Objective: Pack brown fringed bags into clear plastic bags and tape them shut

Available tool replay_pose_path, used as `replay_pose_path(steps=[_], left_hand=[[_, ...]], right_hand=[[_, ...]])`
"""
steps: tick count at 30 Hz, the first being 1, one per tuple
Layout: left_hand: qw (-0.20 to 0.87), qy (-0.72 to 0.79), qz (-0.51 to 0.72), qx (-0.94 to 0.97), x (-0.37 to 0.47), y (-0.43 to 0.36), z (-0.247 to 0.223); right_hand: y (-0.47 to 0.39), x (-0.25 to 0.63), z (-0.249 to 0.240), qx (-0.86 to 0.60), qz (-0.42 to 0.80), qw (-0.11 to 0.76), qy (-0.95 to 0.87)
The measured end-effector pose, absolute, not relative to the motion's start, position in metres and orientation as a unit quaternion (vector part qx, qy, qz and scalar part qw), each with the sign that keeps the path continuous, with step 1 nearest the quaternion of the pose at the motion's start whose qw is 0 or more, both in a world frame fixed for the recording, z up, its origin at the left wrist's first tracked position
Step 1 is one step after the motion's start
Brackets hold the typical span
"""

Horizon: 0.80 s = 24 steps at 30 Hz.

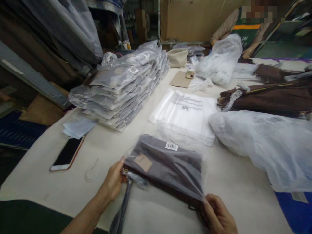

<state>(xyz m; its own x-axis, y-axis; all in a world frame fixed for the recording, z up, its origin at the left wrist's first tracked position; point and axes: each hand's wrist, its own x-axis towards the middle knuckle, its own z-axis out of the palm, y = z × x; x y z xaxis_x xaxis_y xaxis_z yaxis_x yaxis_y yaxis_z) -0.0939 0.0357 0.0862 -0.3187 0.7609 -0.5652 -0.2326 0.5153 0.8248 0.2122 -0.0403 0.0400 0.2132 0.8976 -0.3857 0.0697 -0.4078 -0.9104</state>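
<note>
A dark brown zip pouch (168, 165) sits inside a clear plastic bag with a white barcode label (171, 146). A tan tag (143, 162) shows through the plastic. My left hand (115, 178) is closed on the pouch's left end, beside its metal ring. From there a dark strap (120, 208), partly wrapped in plastic, hangs toward the table's front edge. At the lower right corner, my right hand (218, 214) pinches the bag and the pouch's end. Some fingers of both hands are hidden.
Left of centre rises a tall stack of bagged pouches (122, 87). White plastic bags (182, 112) lie flat beyond my hands. A phone (67, 153) rests at left. Plastic-covered bundles (255, 139) and brown pouches (273, 97) occupy the right. Another person (248, 35) stands across the table.
</note>
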Motion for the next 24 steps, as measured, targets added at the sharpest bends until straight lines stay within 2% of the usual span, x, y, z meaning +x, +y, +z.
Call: replay_pose_path(steps=[3, 6, 9, 11, 13, 15, 18, 24], left_hand=[[0.537, 0.684, 0.420, 0.260, -0.091, 0.031, 0.086], [0.435, 0.754, 0.352, 0.344, -0.097, 0.014, 0.078], [0.359, 0.780, 0.347, 0.378, -0.104, -0.008, 0.064], [0.233, 0.765, 0.357, 0.483, -0.101, -0.024, 0.056], [0.071, 0.661, 0.340, 0.665, -0.087, -0.036, 0.053], [-0.005, 0.489, 0.327, 0.808, -0.061, -0.041, 0.054], [0.000, 0.274, 0.316, 0.908, -0.005, -0.032, 0.060], [-0.048, 0.126, 0.278, 0.951, 0.070, 0.009, 0.054]], right_hand=[[-0.028, 0.215, 0.037, -0.650, 0.512, 0.423, -0.369], [-0.027, 0.218, 0.032, -0.650, 0.497, 0.429, -0.382], [-0.028, 0.218, 0.031, -0.643, 0.499, 0.428, -0.393], [-0.028, 0.217, 0.033, -0.643, 0.502, 0.426, -0.392], [-0.027, 0.215, 0.036, -0.645, 0.506, 0.429, -0.381], [-0.027, 0.214, 0.040, -0.645, 0.511, 0.434, -0.367], [-0.026, 0.214, 0.045, -0.635, 0.525, 0.436, -0.363], [-0.023, 0.220, 0.050, -0.612, 0.533, 0.448, -0.374]])
